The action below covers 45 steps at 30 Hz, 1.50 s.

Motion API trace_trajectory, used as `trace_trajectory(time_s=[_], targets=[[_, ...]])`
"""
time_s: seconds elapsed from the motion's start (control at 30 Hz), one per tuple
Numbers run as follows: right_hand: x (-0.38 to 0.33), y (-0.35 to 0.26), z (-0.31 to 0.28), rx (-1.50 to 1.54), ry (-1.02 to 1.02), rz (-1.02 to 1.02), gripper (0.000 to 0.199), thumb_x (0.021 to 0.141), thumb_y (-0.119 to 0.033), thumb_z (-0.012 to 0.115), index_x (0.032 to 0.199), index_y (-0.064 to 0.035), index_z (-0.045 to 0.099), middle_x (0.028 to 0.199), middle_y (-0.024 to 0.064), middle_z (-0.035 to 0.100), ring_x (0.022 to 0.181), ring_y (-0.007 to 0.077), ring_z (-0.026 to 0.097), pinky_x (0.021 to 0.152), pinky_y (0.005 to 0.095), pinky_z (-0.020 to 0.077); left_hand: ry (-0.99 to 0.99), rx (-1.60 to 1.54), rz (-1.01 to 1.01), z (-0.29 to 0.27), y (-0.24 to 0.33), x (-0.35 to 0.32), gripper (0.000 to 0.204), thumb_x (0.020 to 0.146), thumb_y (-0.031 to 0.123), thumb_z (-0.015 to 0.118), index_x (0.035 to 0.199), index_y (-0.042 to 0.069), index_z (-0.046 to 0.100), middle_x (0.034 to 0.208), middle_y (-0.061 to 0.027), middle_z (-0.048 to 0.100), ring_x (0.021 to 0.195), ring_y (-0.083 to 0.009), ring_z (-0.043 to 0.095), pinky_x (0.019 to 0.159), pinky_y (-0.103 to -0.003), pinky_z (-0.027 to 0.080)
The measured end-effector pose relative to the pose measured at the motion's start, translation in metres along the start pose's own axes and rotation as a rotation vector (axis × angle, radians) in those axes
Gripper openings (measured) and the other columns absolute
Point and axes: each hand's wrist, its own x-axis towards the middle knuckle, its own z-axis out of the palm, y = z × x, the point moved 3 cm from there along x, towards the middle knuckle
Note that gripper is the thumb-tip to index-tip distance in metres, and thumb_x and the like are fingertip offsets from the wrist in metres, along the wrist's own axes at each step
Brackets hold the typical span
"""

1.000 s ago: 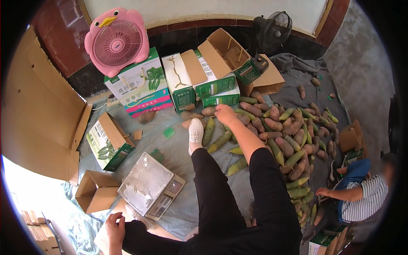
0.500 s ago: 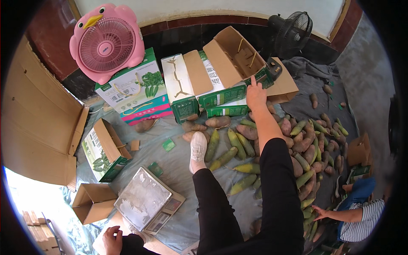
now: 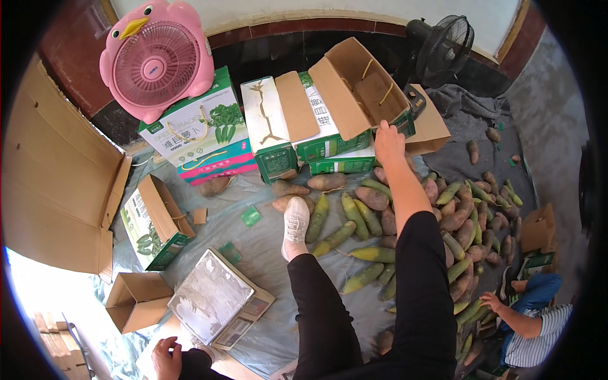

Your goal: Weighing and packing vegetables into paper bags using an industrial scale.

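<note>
My right hand [image 3: 389, 144] reaches to the near rim of an open cardboard box [image 3: 366, 81], its fingers curled on the edge. This box has yellow rope handles and stands tilted on top of white-and-green cartons [image 3: 329, 147]. My left hand [image 3: 166, 358] rests low at the left with loosely bent fingers and nothing in it. Close by is a scale [image 3: 212, 297] with a scuffed metal plate. Green radishes [image 3: 334, 239] and reddish-brown tubers [image 3: 327, 182] lie around my right forearm, heaped to its right.
A pink bird-shaped fan [image 3: 155, 66] sits on cartons at back left; a black fan [image 3: 443, 50] stands behind the open box. Smaller open boxes [image 3: 140, 303] flank the scale. My white shoe [image 3: 296, 220] is mid-floor. Another person [image 3: 538, 329] reaches into the heap at lower right.
My right hand has shifted slightly right and its extended finger has curled onto the box's rim. The other person's hand has moved a little up and right. My left hand stays put.
</note>
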Motion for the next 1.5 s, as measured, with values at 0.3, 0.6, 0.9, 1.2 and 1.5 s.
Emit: trace_trajectory(time_s=[0.3, 0.6, 0.9, 1.2, 1.5], targets=[[-0.165, 0.046, -0.055, 0.442, 0.225, -0.118, 0.012, 0.082, -0.007, 0.047, 0.074, -0.0026, 0.054, 0.087, 0.0137, 0.054, 0.078, 0.0325, 0.056, 0.067, 0.0419, 0.0470, 0.103, -0.018, 0.102, -0.009, -0.021, -0.019, 0.018, 0.075, 0.008, 0.061, 0.091, 0.001, 0.064, 0.077, -0.0136, 0.061, 0.075, -0.0319, 0.059, 0.069, -0.039, 0.045], [-0.398, 0.063, -0.136, 0.786, 0.147, 0.083, 0.007, 0.080, -0.008, 0.058, 0.079, -0.0027, 0.053, 0.084, 0.0138, 0.057, 0.072, 0.0350, 0.056, 0.063, 0.0400, 0.0458, 0.135, -0.044, 0.081, -0.025, -0.028, -0.050, 0.020, 0.077, 0.007, 0.058, 0.096, 0.001, 0.062, 0.083, -0.0141, 0.061, 0.081, -0.0323, 0.058, 0.075, -0.040, 0.044], [-0.412, 0.045, -0.143, 0.282, -0.391, 0.296, 0.042, 0.083, -0.044, 0.057, 0.093, -0.0034, 0.059, 0.086, 0.0165, 0.065, 0.080, 0.0323, 0.063, 0.068, 0.0408, 0.0492, 0.243, -0.067, 0.068, -0.042, -0.055, -0.085, 0.019, 0.080, 0.009, 0.057, 0.096, 0.002, 0.062, 0.084, -0.0133, 0.061, 0.082, -0.0311, 0.058, 0.075, -0.039, 0.045], [-0.385, 0.006, -0.113, 0.272, -0.286, -0.025, 0.024, 0.074, -0.024, 0.065, 0.089, -0.0057, 0.060, 0.087, 0.0149, 0.064, 0.084, 0.0344, 0.062, 0.073, 0.0411, 0.0501, 0.291, -0.066, 0.004, -0.053, -0.070, -0.108, 0.018, 0.080, 0.010, 0.058, 0.096, 0.003, 0.063, 0.085, -0.0126, 0.061, 0.083, -0.0294, 0.059, 0.074, -0.037, 0.045], [-0.358, 0.015, -0.121, 0.367, -0.348, 0.066, 0.020, 0.076, -0.022, 0.061, 0.086, -0.0045, 0.060, 0.085, 0.0193, 0.063, 0.085, 0.0363, 0.061, 0.074, 0.0452, 0.0479, 0.274, -0.044, 0.013, -0.057, -0.081, -0.119, 0.018, 0.081, 0.012, 0.059, 0.096, 0.005, 0.064, 0.087, -0.0121, 0.061, 0.085, -0.0299, 0.058, 0.076, -0.038, 0.045]])
